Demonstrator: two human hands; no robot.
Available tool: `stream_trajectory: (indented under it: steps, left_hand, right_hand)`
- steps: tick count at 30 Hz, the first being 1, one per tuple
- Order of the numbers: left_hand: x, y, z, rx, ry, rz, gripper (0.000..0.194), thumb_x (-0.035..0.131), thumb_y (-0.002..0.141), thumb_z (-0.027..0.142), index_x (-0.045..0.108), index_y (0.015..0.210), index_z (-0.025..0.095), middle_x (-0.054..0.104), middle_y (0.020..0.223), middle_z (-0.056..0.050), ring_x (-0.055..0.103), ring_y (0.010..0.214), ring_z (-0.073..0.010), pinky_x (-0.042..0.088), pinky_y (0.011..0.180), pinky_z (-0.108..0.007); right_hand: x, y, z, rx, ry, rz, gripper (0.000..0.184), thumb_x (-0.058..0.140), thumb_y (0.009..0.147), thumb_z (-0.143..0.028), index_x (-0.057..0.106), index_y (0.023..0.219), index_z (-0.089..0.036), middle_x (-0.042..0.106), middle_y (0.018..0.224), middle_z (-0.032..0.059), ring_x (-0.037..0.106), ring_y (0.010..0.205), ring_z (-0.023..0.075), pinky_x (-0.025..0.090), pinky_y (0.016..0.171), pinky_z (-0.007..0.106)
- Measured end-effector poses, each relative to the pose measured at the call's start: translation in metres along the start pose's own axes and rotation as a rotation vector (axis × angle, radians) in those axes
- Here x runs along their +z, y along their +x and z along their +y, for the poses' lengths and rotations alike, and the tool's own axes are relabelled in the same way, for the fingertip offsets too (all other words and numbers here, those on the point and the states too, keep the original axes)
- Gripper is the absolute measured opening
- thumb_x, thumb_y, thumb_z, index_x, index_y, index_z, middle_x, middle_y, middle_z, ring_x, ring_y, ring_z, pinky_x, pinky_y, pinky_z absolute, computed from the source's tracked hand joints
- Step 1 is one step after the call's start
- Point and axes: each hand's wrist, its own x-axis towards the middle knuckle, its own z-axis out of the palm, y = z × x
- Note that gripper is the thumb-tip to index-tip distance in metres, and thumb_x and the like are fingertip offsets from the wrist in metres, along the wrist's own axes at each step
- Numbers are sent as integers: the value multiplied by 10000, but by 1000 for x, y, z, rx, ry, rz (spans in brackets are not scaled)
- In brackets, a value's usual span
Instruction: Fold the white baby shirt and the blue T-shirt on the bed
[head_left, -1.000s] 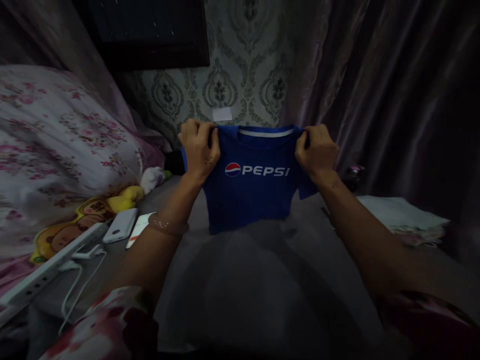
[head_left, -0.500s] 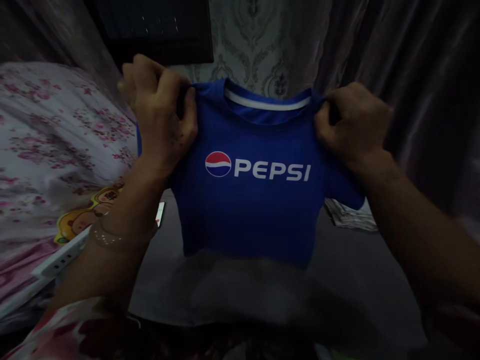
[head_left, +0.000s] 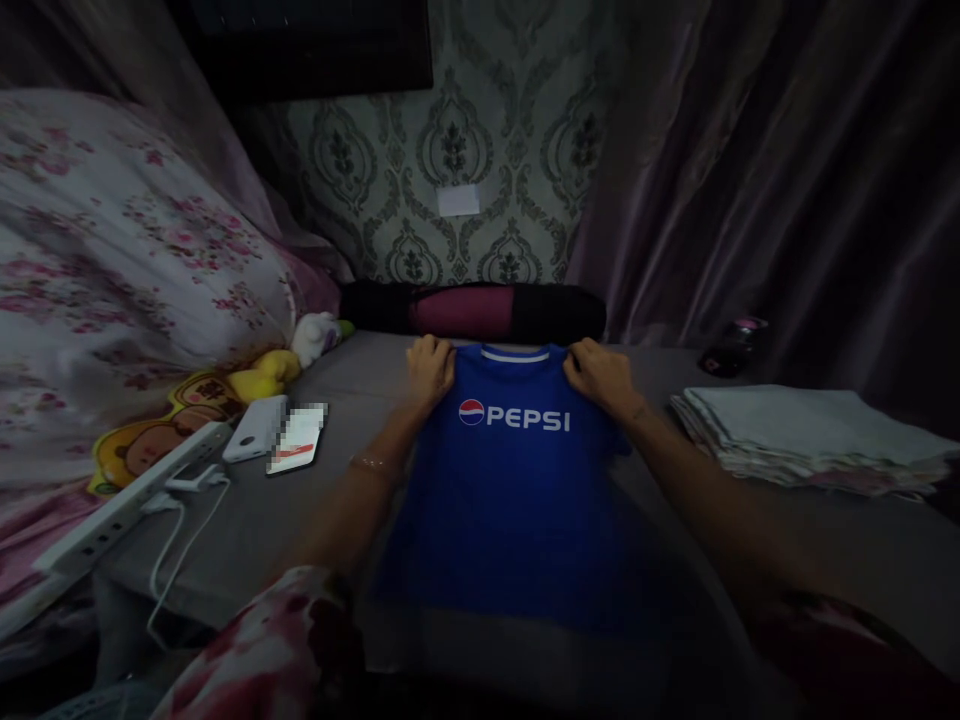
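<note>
A blue T-shirt [head_left: 517, 510] with a white PEPSI print and round logo is spread front side up over the grey surface [head_left: 352, 380], its collar at the far end. My left hand [head_left: 433, 368] grips its left shoulder, fingers closed on the cloth. At the opposite shoulder my right hand [head_left: 602, 372] pinches the fabric the same way. Both arms reach forward on either side of the shirt. The lower hem is dark and blurred close to my body.
To the right lies a stack of folded cloths [head_left: 810, 430], with a dark bottle-like object [head_left: 735, 345] behind. A phone [head_left: 300, 440], a white device [head_left: 257, 428], a power strip [head_left: 135, 495] with cables and soft toys [head_left: 270, 375] sit left. A black and maroon roll [head_left: 465, 309] lies along the wall.
The T-shirt has gone from being held up in front of me to lying lower and farther out on the grey surface. Both hands keep their hold on its shoulders.
</note>
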Motion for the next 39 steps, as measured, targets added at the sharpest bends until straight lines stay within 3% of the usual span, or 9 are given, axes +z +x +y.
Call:
stream_trajectory:
  steps: [4, 12, 20, 27, 31, 34, 39]
  left_hand:
    - [36, 2, -5, -23, 1, -101, 271, 386, 975, 312, 622, 1020, 186, 572, 1056, -128, 492, 1005, -276, 354, 843, -404]
    - [82, 14, -11, -15, 18, -240, 285, 365, 982, 297, 619, 1049, 186, 570, 1065, -129, 485, 1025, -275, 350, 856, -398]
    - [123, 27, -24, -27, 47, -312, 286, 371, 976, 286, 628, 1048, 184, 575, 1064, -133, 494, 1024, -281, 358, 854, -405]
    - [146, 38, -25, -81, 36, -395, 276, 388, 959, 254, 636, 1047, 171, 603, 1097, -140, 522, 1070, -285, 367, 893, -419]
    - [153, 41, -27, -132, -13, -567, 249, 419, 937, 244, 639, 1031, 174, 641, 1110, -130, 555, 1086, -273, 365, 948, -437]
    - [155, 47, -28, -170, -51, -656, 261, 456, 934, 348, 637, 1012, 177, 664, 1121, -123, 567, 1102, -277, 343, 1000, -464]
    - [161, 54, -22, -175, -138, -701, 310, 557, 871, 478, 633, 946, 187, 691, 1094, -137, 600, 1075, -307, 324, 1013, -491]
  right_hand:
    - [33, 6, 1, 21, -14, -110, 345, 331, 978, -318, 638, 998, -161, 660, 1041, 107, 599, 902, 209, 266, 585, 290]
    - [82, 24, 10, 38, -43, -323, 380, 323, 986, -352, 635, 1085, -159, 666, 1117, 128, 633, 951, 240, 355, 639, 284]
    - [124, 47, 15, -7, -40, -377, 388, 321, 978, -342, 648, 1054, -150, 670, 1097, 133, 635, 972, 248, 397, 665, 281]
    - [151, 59, 15, 8, -24, -422, 378, 324, 969, -320, 644, 1070, -147, 663, 1108, 129, 638, 979, 257, 438, 700, 307]
    - [160, 59, 13, 40, 49, -503, 338, 366, 953, -286, 619, 1130, -148, 648, 1171, 130, 624, 1029, 245, 450, 769, 307]
    - [162, 63, 12, 64, 120, -526, 325, 365, 958, -279, 619, 1127, -164, 642, 1194, 123, 611, 1055, 238, 441, 840, 315]
    - [163, 72, 4, 90, 224, -570, 361, 462, 941, -415, 617, 1140, -156, 624, 1225, 134, 571, 1116, 244, 413, 916, 318]
